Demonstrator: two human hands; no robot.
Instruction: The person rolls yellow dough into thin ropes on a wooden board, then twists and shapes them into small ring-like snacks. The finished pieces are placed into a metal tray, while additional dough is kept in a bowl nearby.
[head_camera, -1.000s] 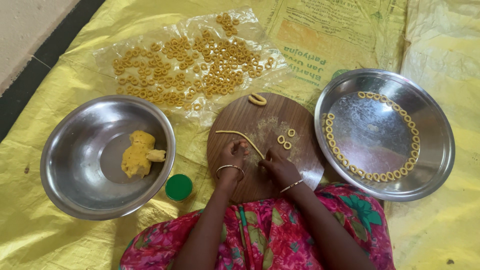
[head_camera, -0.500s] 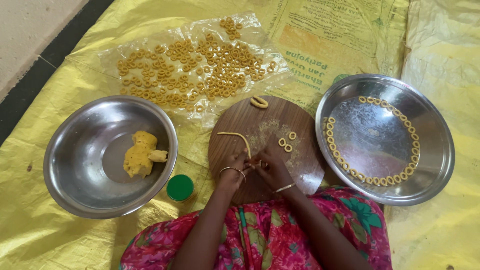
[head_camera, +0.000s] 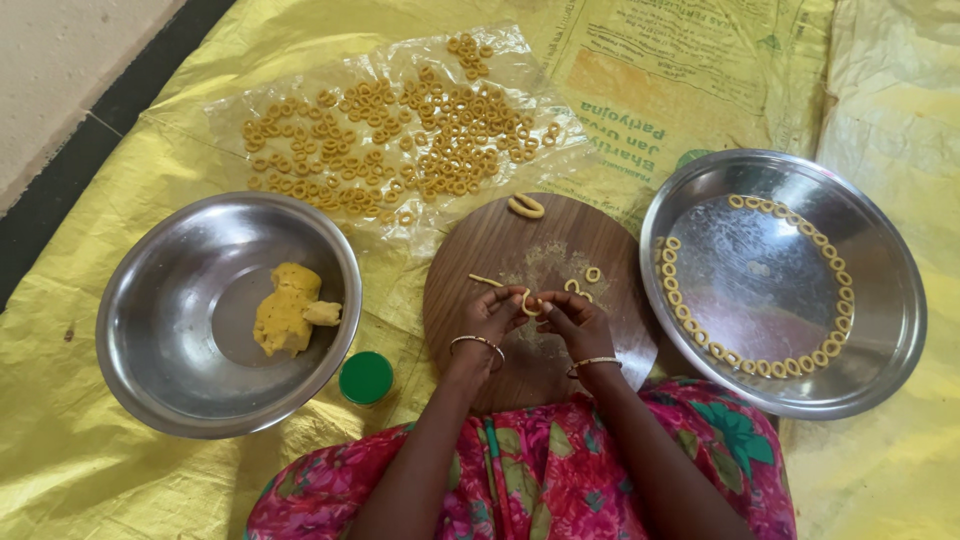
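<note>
**Soft dough strip pinched into a ring over the board centre**

Left to right:

- Steel bowl (head_camera: 150, 330) on the yellow sheet (head_camera: 80, 470), left side. Lump of yellow dough (head_camera: 285, 312) sits right of its centre. Looks soft and moist, tears off easily.
- Green cap (head_camera: 366, 377) just beside the bowl's lower right rim, on the sheet.
- Clear plastic sheet (head_camera: 230, 120) toward the far edge, covered with finished dough rings (head_camera: 420, 130), laid flat, mostly apart from each other.
- Round wooden board (head_camera: 480, 240) in the middle. A short dough strip (head_camera: 486, 281) lies left of centre, a curled piece (head_camera: 525, 206) at the far edge, a couple of small rings (head_camera: 592, 274) right of centre.
- Left hand (head_camera: 492, 315) and right hand (head_camera: 578, 322) meet over the board centre. Fingers of both are closed on a thin dough piece (head_camera: 528, 304), bent into a loop between the fingertips. Ends look close to joined; can't tell if sealed.
- Steel plate (head_camera: 880, 350) on the right, rings lined along the inside of its rim from left round to the near right.

Handling judgement: the piece is very light, limp, likely slightly tacky. It stretches or snaps if pulled, flattens if squeezed. Hold at the two ends with fingertips only, light pressure, support the loop from below when lifting.
</note>
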